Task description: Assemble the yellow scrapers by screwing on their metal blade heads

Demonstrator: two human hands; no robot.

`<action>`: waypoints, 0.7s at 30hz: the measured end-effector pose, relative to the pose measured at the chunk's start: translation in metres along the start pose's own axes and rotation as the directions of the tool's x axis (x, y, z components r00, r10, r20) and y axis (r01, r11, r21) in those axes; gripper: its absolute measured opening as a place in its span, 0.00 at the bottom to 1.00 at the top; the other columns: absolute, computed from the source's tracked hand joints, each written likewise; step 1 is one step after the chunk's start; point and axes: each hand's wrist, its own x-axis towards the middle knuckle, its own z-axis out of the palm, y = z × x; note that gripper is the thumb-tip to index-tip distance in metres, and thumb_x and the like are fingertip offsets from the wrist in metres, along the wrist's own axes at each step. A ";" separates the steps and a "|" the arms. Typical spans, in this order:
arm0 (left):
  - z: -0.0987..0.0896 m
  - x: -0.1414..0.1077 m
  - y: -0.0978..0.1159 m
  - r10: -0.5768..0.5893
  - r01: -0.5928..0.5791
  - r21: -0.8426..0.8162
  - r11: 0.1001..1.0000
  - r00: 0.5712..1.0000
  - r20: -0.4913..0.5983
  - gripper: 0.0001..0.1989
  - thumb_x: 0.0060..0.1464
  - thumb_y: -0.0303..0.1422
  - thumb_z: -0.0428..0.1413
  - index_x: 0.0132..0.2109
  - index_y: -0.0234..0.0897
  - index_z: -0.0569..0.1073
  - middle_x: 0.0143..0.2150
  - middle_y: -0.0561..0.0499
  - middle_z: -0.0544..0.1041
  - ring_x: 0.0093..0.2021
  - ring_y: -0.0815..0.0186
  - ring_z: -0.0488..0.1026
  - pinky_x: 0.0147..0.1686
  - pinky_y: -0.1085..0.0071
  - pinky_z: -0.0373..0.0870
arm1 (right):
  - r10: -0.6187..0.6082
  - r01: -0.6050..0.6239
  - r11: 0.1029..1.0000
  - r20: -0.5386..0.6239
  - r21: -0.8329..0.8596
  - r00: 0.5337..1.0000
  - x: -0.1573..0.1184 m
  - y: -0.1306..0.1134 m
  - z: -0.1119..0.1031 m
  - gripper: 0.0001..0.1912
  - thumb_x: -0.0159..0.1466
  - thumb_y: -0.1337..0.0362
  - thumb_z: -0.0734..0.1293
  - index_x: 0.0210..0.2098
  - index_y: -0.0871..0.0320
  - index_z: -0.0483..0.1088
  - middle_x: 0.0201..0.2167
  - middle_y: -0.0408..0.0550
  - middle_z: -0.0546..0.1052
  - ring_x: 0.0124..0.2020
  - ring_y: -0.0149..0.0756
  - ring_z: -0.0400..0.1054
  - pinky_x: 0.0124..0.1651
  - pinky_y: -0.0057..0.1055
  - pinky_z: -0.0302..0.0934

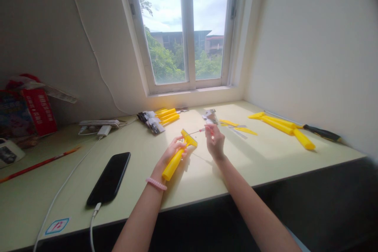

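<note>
My left hand (176, 149) is closed round the neck of a yellow scraper (173, 164), its handle pointing down toward me and its wide head tilted up to the right. In my right hand (215, 141) is a thin screwdriver (195, 132), gripped between the fingers. The screwdriver's shaft points left, its tip at the scraper head; whether it sits in a screw is too small to tell. Beyond my right hand lie flat yellow pieces (246, 130) with metal blades (239, 134) and a small packet (210, 115).
Several yellow-handled scrapers (171, 117) with card-wrapped heads lie near the window. More yellow scraper parts (279, 125) and a black-handled tool (321, 132) rest along the right wall. A charging phone (109, 179), a power strip (100, 124) and a red stick (44, 163) occupy the left.
</note>
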 end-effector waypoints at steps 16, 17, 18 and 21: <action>-0.004 0.002 -0.001 0.026 -0.026 0.023 0.999 0.999 -0.028 0.25 0.47 0.26 0.55 0.53 0.39 0.60 0.25 0.54 0.70 0.19 0.71 0.67 0.18 0.79 0.62 | -0.116 0.125 0.983 0.075 -0.131 0.990 0.002 -0.001 0.001 0.14 0.68 0.60 0.51 0.35 0.55 0.65 0.31 0.49 0.72 0.33 0.38 0.65 0.35 0.33 0.59; -0.004 0.003 -0.001 0.027 -0.027 0.025 0.999 0.999 -0.028 0.25 0.47 0.26 0.55 0.53 0.38 0.60 0.25 0.54 0.70 0.19 0.71 0.67 0.18 0.79 0.62 | -0.145 0.154 0.981 0.080 -0.117 0.986 0.002 -0.002 0.001 0.15 0.68 0.62 0.50 0.38 0.56 0.66 0.34 0.50 0.72 0.35 0.38 0.66 0.38 0.34 0.60; -0.004 0.004 -0.001 0.028 -0.027 0.030 0.999 0.999 -0.029 0.25 0.47 0.26 0.55 0.53 0.38 0.60 0.24 0.55 0.69 0.18 0.71 0.67 0.18 0.79 0.61 | -0.179 0.187 0.976 0.077 -0.109 0.981 0.003 -0.003 0.000 0.15 0.68 0.64 0.50 0.39 0.56 0.66 0.35 0.50 0.72 0.37 0.39 0.66 0.40 0.35 0.61; -0.005 0.005 -0.001 0.029 -0.027 0.051 0.998 0.999 -0.037 0.25 0.47 0.26 0.54 0.53 0.38 0.60 0.24 0.55 0.69 0.17 0.72 0.65 0.17 0.80 0.61 | -0.261 0.263 0.961 0.041 -0.088 0.965 0.003 -0.005 0.000 0.13 0.67 0.65 0.52 0.37 0.55 0.67 0.32 0.48 0.73 0.36 0.38 0.67 0.42 0.36 0.62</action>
